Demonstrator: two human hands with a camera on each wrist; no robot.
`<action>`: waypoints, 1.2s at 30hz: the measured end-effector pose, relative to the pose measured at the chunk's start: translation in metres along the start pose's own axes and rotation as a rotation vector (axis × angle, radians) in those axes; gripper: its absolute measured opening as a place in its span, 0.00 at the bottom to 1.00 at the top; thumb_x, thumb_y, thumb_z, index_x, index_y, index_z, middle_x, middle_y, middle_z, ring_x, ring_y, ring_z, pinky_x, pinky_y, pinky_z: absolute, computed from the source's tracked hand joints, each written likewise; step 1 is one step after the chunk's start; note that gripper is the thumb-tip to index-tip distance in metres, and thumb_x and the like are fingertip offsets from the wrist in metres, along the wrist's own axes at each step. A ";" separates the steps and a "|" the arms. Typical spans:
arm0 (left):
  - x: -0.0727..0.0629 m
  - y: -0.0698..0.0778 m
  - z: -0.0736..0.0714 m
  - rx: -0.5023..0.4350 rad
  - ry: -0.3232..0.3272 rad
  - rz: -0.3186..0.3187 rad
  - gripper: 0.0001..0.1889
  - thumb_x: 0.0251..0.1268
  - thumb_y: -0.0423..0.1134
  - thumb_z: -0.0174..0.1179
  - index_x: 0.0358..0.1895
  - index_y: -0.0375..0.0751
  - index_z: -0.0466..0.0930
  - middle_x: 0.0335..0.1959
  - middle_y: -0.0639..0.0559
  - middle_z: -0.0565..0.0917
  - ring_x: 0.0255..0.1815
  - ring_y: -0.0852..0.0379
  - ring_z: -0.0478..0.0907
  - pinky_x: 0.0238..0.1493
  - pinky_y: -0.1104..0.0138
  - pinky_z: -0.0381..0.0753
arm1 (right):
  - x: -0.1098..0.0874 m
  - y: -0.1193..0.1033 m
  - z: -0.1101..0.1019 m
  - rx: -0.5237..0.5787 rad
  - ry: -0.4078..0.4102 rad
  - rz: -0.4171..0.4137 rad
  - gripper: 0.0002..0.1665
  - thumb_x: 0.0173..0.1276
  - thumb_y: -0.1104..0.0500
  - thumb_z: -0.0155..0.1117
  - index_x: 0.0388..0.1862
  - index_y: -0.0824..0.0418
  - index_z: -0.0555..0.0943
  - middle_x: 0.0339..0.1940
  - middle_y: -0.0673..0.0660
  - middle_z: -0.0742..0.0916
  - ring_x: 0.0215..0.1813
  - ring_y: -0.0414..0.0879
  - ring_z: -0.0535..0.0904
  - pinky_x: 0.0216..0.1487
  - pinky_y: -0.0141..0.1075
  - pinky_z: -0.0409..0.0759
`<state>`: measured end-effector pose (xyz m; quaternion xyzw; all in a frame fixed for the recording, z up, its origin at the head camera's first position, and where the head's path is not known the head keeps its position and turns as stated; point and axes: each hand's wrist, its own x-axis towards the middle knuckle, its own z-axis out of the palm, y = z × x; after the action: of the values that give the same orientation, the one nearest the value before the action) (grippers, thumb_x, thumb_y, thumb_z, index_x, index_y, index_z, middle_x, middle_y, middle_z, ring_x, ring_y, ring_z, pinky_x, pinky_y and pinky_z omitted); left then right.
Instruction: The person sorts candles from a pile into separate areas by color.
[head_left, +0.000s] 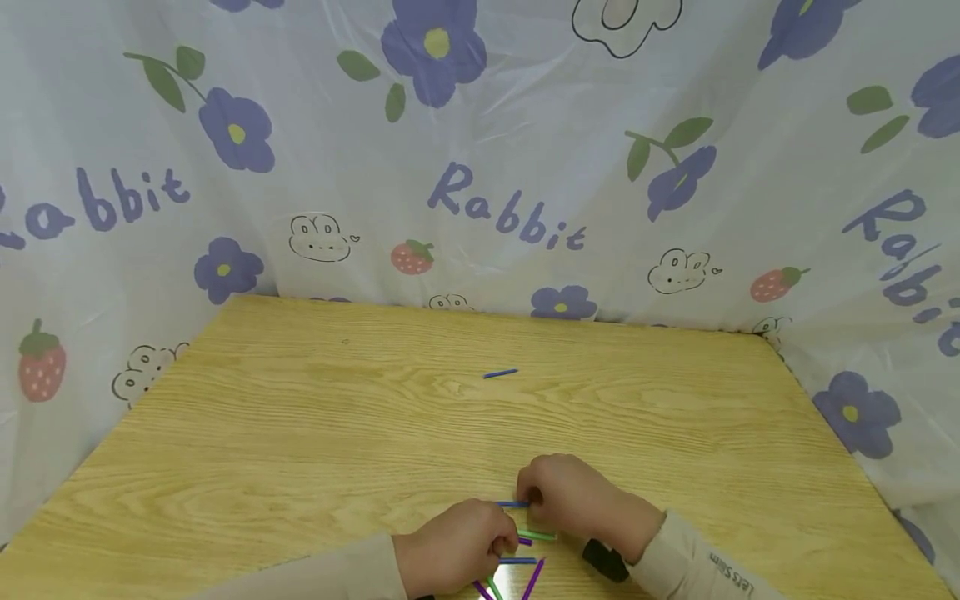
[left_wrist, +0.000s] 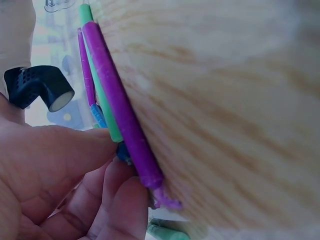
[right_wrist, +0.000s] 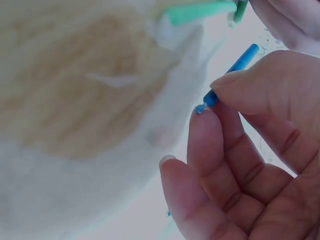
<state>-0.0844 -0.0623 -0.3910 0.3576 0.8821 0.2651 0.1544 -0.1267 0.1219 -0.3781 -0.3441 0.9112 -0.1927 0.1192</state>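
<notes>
Near the front edge of the table my right hand pinches a thin blue candle between thumb and fingertip, close to its wick end. My left hand is beside it, lower and to the left, its thumb and finger closed on the tip of another blue candle. Against those fingertips, in the left wrist view, lie a purple candle and a green candle. A green candle and a slanting purple candle show around the hands. The left hand partly hides the group.
One more blue candle lies alone farther back on the wooden table. A black strap-like device sits at the right wrist. Printed cloth hangs behind and at both sides of the table.
</notes>
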 end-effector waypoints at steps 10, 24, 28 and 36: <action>0.000 -0.001 -0.001 0.016 0.004 0.006 0.12 0.45 0.19 0.62 0.24 0.43 0.79 0.18 0.64 0.65 0.24 0.68 0.61 0.29 0.77 0.64 | 0.005 0.007 -0.015 -0.019 0.079 0.009 0.09 0.55 0.71 0.64 0.29 0.58 0.84 0.29 0.47 0.83 0.30 0.36 0.71 0.34 0.30 0.74; 0.001 -0.001 0.002 -0.007 -0.016 -0.034 0.12 0.48 0.21 0.62 0.29 0.44 0.83 0.24 0.65 0.76 0.26 0.70 0.65 0.31 0.77 0.69 | 0.022 0.017 -0.036 0.019 0.143 0.105 0.07 0.57 0.70 0.62 0.33 0.62 0.84 0.30 0.53 0.83 0.30 0.39 0.73 0.33 0.33 0.74; 0.002 -0.001 0.002 -0.023 -0.027 -0.043 0.12 0.49 0.21 0.62 0.30 0.43 0.84 0.26 0.65 0.77 0.26 0.70 0.65 0.32 0.77 0.69 | 0.028 0.020 -0.037 0.022 0.148 0.134 0.07 0.58 0.70 0.62 0.34 0.61 0.84 0.29 0.50 0.83 0.30 0.39 0.73 0.34 0.34 0.75; 0.003 -0.001 0.002 0.007 -0.020 -0.031 0.12 0.49 0.21 0.62 0.28 0.44 0.83 0.25 0.65 0.76 0.26 0.70 0.64 0.31 0.77 0.69 | 0.038 0.027 -0.039 0.033 0.172 0.167 0.08 0.59 0.71 0.61 0.34 0.62 0.84 0.31 0.51 0.84 0.31 0.40 0.75 0.37 0.36 0.77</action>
<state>-0.0861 -0.0602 -0.3932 0.3469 0.8869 0.2559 0.1662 -0.1840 0.1258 -0.3584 -0.2470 0.9402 -0.2260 0.0622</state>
